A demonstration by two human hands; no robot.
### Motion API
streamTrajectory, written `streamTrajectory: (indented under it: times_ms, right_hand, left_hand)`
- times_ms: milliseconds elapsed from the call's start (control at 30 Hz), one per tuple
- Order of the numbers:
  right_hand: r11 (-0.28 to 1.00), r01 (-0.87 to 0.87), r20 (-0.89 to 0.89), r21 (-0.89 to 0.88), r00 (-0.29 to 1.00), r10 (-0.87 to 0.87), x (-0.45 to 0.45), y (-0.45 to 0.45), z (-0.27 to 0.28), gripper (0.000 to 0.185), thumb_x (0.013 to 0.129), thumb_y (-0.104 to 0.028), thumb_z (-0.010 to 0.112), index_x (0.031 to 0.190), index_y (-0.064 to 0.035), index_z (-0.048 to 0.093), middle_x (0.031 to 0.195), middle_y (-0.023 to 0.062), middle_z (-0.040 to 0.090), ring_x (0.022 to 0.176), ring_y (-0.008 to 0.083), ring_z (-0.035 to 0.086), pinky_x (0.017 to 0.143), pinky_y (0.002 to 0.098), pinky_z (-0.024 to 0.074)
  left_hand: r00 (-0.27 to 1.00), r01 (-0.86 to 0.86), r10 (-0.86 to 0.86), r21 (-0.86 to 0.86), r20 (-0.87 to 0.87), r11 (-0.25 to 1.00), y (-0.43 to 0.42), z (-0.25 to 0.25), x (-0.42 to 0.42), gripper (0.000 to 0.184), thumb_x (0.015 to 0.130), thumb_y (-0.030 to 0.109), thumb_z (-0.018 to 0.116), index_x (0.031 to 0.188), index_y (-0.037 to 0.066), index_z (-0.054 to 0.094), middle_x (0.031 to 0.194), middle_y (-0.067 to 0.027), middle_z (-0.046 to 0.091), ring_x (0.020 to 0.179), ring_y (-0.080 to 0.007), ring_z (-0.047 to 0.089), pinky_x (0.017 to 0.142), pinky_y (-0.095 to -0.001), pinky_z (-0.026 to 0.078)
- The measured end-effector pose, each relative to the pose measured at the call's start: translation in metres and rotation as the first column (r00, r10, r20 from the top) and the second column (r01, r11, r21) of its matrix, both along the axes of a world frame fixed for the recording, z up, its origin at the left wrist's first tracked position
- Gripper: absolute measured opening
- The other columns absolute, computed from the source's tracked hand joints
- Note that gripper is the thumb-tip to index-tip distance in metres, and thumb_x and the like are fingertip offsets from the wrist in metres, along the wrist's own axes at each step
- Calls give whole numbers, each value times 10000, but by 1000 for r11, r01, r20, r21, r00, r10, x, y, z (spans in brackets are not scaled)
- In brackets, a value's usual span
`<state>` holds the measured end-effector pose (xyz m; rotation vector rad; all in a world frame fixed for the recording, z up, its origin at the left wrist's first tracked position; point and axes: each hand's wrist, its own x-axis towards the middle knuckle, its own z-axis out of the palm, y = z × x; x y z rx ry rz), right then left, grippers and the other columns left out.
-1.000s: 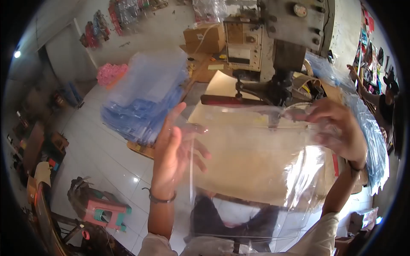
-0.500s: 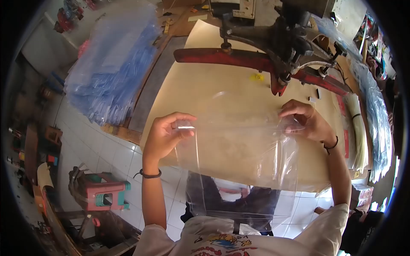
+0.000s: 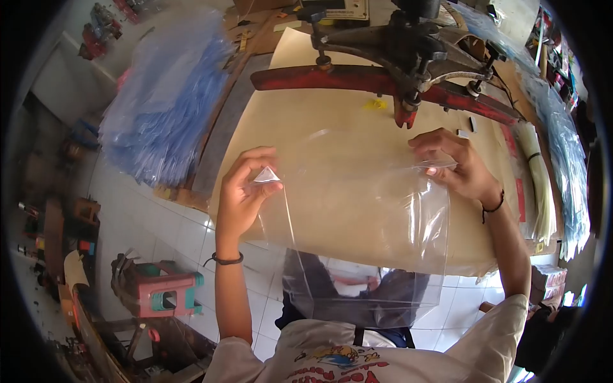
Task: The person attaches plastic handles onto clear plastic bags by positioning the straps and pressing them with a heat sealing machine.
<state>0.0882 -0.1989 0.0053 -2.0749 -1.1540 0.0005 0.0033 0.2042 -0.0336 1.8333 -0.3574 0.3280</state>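
Both hands (image 3: 245,191) (image 3: 456,167) pinch a clear plastic sheet (image 3: 357,210); shirt lettering (image 3: 341,370) is partly hidden.

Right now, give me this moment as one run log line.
left hand: pinching clear plastic sheet corner | right hand: gripping its other top corner | sheet: held up over tan board

Both hands (image 3: 246,191) raised, fingers pinched.

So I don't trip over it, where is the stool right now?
In the head view, the stool is on the tiled floor at lower left, beyond the left forearm and lower in the picture than the blue stack.
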Motion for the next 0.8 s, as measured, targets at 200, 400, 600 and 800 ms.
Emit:
streamTrajectory:
  times_ms: [200,400,600,800]
  right_hand:
    - [997,43,50,59,998,-46,-4,0,5,388,917,-269,748,1179,-7,637,1269,137,649,1103,260,638,933,374,533]
    - [987,66,-492,149,870,17,-9,-3,4,360,851,-110,825,1142,-47,623,1243,66,637,1069,166,618,949,346,532]
    - [946,87,-710,311,684,170,-5,0,-2,381,808,56,819,1107,-58,613,1135,31,646,1079,129,638,954,302,557]
    - [938,102,-732,332,654,188,-17,6,3,312,836,81,784,1069,-41,616,1085,25,668,1024,132,674,931,298,564]
  left_hand:
    - [995,103,-104,-55,-7,993,4,2,-5,514,737,70,903,1167,-1,631,1006,-29,617,969,-124,595,873,-273,476]
    - [993,116,-111,128,-43,985,15,-7,0,632,662,15,932,1226,-8,649,992,-23,627,957,-118,588,843,-262,476]
    - [975,131,-171,-253,-145,959,14,-3,-4,448,730,-63,871,1108,9,643,976,-46,667,956,-109,660,704,-237,565]
    - [974,128,-179,-316,-137,940,31,-14,0,378,771,-83,830,1060,11,606,921,-58,670,800,-162,727,702,-272,605]
